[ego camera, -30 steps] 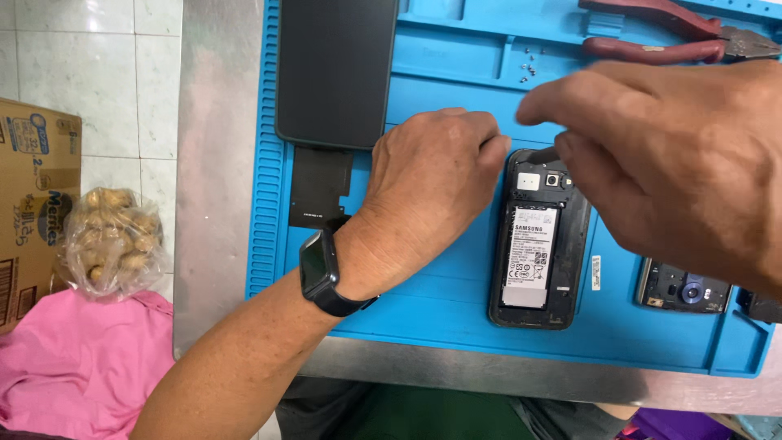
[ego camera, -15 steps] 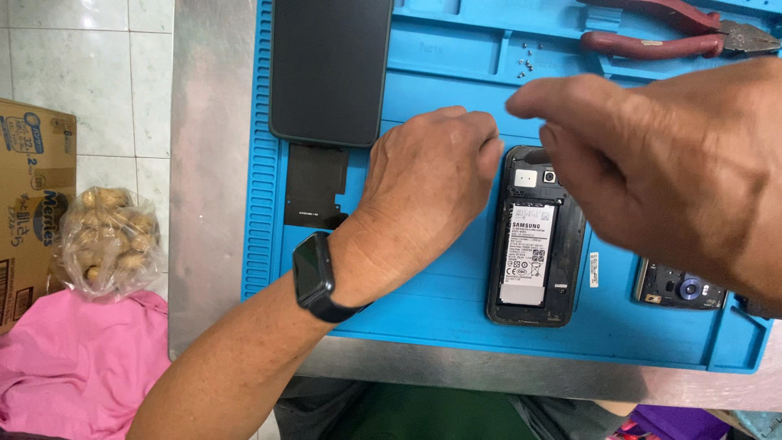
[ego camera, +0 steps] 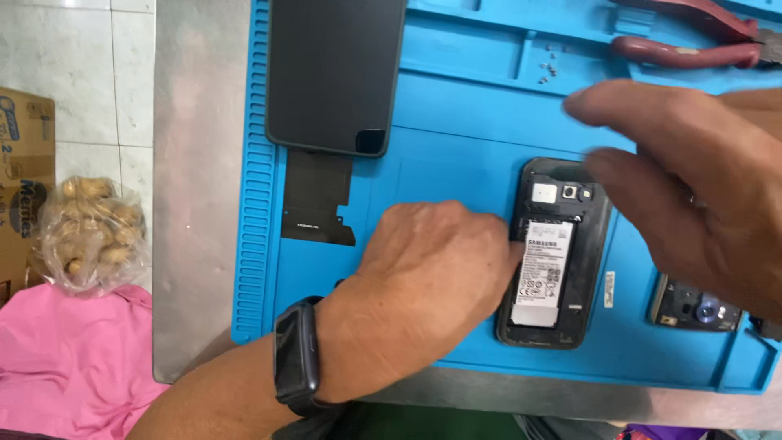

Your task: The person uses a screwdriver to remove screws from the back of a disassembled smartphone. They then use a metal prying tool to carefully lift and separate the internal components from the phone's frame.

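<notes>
Hands at an opened phone

The left hand (ego camera: 432, 273) presses curled fingers on the opened phone's (ego camera: 556, 254) left side; the right hand (ego camera: 692, 187) floats above, fingers open.

A bright blue ribbed rubber work mat (ego camera: 456, 122) covers the dull grey metal table (ego camera: 195, 204). On it lies an opened black phone (ego camera: 555, 253) with a white, grey-printed battery (ego camera: 544, 273). At the mat's far edge sit a glossy black slab phone (ego camera: 334, 73) and dark red-handled pliers (ego camera: 692, 41). A matte black flat sheet (ego camera: 318, 200) lies below the slab. The wrist wears a black band watch (ego camera: 297, 363).
</notes>
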